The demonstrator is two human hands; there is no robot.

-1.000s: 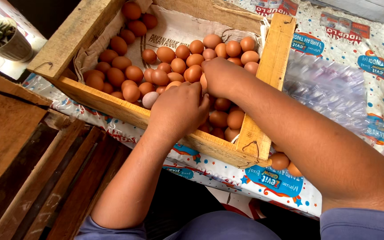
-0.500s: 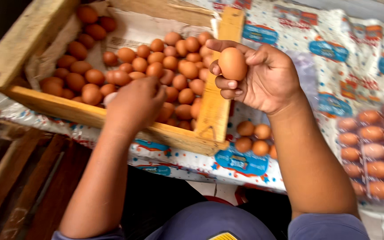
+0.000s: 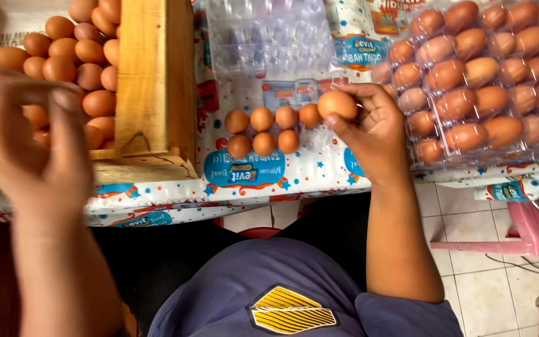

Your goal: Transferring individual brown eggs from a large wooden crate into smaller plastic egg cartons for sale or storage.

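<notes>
My right hand (image 3: pixel 372 128) grips a brown egg (image 3: pixel 337 104) in its fingertips, just right of a small cluster of loose brown eggs (image 3: pixel 263 130) lying on the printed table cover. My left hand (image 3: pixel 29 146) hovers, blurred, over the near corner of a wooden crate (image 3: pixel 155 75) full of brown eggs (image 3: pixel 70 56); its fingers are curled and whether it holds anything is hidden. A clear plastic tray (image 3: pixel 269 37) with empty cups lies behind the loose eggs.
Stacked clear plastic trays filled with brown eggs (image 3: pixel 488 75) take up the right of the table. The printed plastic cover (image 3: pixel 244 171) hangs over the table's front edge. A pink plastic stool (image 3: pixel 531 228) stands on the tiled floor at the right.
My right hand has carried the egg from beside the crate rightward and down to the loose eggs on the table. My view has swung right, and my left hand has lifted off the crate's eggs.
</notes>
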